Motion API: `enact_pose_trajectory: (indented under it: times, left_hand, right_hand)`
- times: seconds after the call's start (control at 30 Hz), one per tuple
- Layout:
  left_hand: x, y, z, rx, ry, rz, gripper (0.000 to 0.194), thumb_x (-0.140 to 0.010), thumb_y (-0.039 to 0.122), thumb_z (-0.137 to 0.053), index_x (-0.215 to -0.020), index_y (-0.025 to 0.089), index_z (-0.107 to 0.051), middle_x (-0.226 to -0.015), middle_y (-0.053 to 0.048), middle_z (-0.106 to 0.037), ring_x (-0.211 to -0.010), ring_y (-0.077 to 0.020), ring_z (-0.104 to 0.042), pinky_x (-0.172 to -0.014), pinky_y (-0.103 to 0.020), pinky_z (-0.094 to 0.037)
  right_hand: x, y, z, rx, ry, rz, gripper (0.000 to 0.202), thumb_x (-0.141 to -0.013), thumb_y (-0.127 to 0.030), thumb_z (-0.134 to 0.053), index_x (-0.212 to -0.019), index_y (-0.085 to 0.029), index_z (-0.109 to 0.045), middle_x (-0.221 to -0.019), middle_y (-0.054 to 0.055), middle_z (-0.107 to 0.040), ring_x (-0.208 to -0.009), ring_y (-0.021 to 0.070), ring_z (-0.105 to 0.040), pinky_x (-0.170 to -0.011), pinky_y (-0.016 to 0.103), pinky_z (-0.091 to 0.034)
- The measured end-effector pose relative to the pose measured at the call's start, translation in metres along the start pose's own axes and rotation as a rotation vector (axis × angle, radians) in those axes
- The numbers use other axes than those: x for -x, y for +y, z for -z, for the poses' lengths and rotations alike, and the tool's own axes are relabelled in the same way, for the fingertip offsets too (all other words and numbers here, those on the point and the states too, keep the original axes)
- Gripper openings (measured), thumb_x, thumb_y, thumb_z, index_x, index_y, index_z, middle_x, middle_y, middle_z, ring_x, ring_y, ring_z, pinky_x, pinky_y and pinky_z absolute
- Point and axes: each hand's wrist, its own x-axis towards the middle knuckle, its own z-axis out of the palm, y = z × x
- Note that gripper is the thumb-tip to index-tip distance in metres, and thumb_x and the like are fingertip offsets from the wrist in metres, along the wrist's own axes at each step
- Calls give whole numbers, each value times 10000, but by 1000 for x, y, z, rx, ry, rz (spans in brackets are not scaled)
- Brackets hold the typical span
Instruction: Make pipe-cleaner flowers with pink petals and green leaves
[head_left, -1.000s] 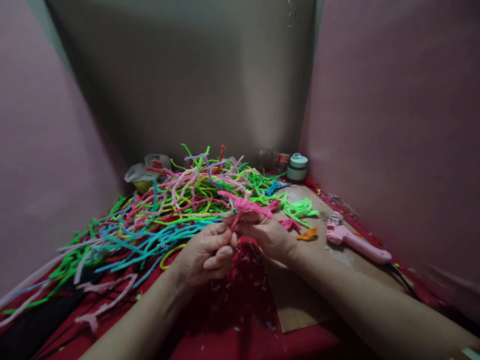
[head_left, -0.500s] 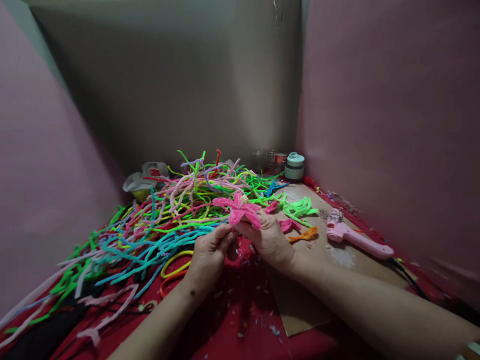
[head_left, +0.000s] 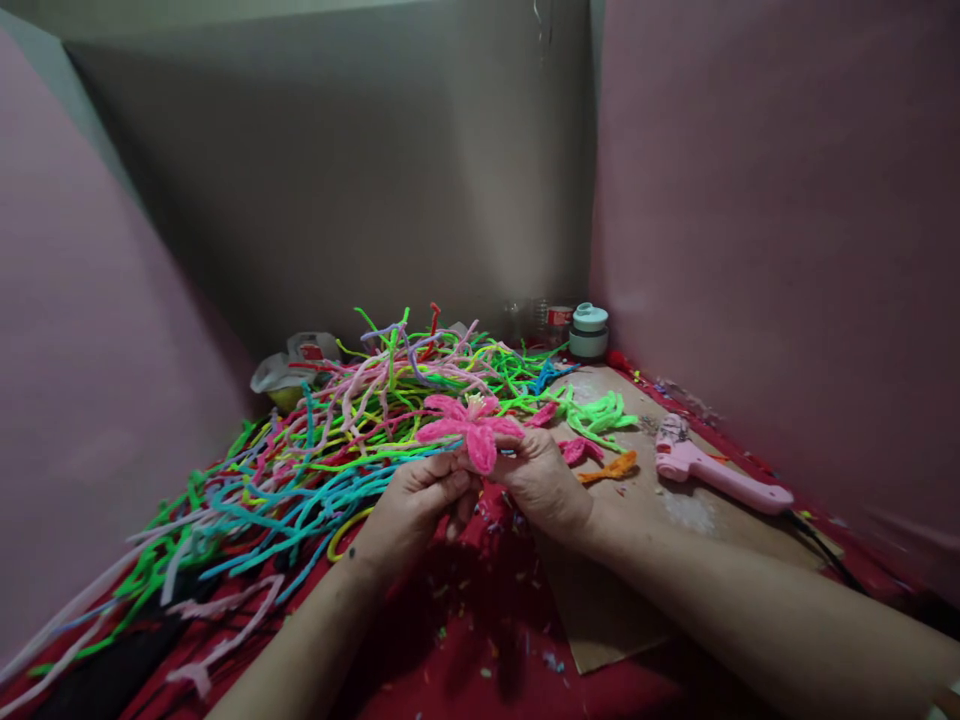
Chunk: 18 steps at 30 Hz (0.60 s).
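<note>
A bright pink pipe-cleaner flower (head_left: 480,440) with pale yellow stamens at its centre is held up between both hands, over the red cloth. My right hand (head_left: 547,480) pinches a petal at its right side with thumb and fingers. Just below the bloom, my left hand (head_left: 431,492) has its thumb and forefinger closed at the flower's underside; the exact spot it grips is hidden. Loose pink petals (head_left: 581,451) and an orange petal piece (head_left: 609,467) lie on the cardboard to the right of my right hand.
A big heap of coloured pipe cleaners (head_left: 360,400) spreads behind and left. On the cardboard (head_left: 607,610) rest a pink glue gun (head_left: 720,475) with its cord and a green pipe-cleaner bunch (head_left: 600,415). A lidded cup (head_left: 589,332) stands at the back. Scraps litter the red cloth (head_left: 450,650).
The flower has tilted and turned, showing its stamens more. My left hand has shifted slightly, its fingers now beneath the bloom. The camera view has moved a little.
</note>
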Motion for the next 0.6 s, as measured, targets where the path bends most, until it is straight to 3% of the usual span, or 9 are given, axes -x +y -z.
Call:
enact_pose_trajectory:
  times: [0.13, 0.37, 0.5, 0.6]
  left_hand:
    - [1, -1, -1, 130, -51, 33, 288, -809, 327, -561, -611, 118, -546, -400, 28, -472, -336, -38, -378, -391, -163, -265]
    - [3, -1, 3, 397, -160, 127, 201, -806, 303, -567, -707, 131, -601, -324, 73, -374, -239, -18, -202, -257, -134, -259]
    - [3, -1, 7, 458, -242, 113, 183, -838, 276, -517, -744, 144, -603, -321, 84, -351, -215, -24, -201, -232, -142, -294]
    - [4, -2, 8, 470, -272, 100, 195, -849, 277, -498, -746, 142, -594, -323, 82, -355, -206, -27, -217, -222, -140, -293]
  right_hand:
    - [1, -5, -1, -43, -29, -26, 205, -698, -318, -687, -603, -143, -635, -571, -29, -540, -555, 83, -464, -585, 239, -397]
    - [-2, -4, 5, -101, -163, -64, 203, -722, -325, -673, -629, -149, -630, -605, -19, -582, -599, 101, -517, -646, 257, -413]
    - [-4, -5, 10, -45, -254, -21, 163, -742, -310, -658, -666, -165, -649, -661, -15, -614, -641, 106, -540, -689, 270, -429]
    - [-5, -6, 10, -27, -250, -18, 132, -728, -297, -672, -680, -174, -660, -680, -23, -616, -651, 98, -533, -705, 266, -425]
